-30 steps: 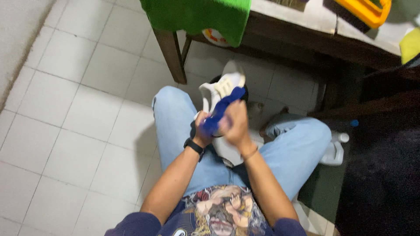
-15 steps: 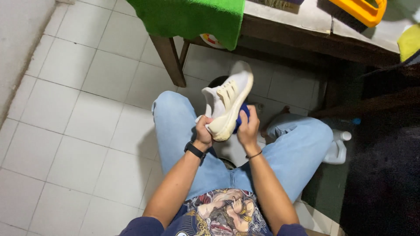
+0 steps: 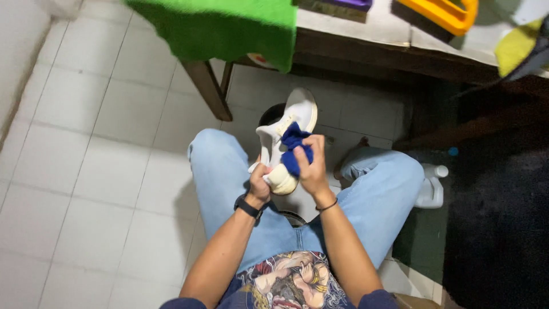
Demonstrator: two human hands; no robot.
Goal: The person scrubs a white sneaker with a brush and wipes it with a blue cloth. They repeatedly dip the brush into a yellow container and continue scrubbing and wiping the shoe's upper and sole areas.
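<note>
1. The left hand (image 3: 260, 186) is clamped on the heel end of a white sneaker (image 3: 286, 137), holding it up between the knees, toe pointing to twelve o'clock.
2. The right hand (image 3: 313, 166) grips a bunched blue cloth (image 3: 294, 146), pressed against the sneaker's side at three o'clock of it.
3. A black watch (image 3: 247, 206) sits on the left wrist.
4. At twelve o'clock, a green towel (image 3: 229, 26) hangs over the table (image 3: 366, 31) edge.
5. A white jug (image 3: 432, 186) stands on the floor at three o'clock, beside the right knee.

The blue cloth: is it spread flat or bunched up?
Bunched. The blue cloth is wadded in the right hand, pressed against the white sneaker.
</note>
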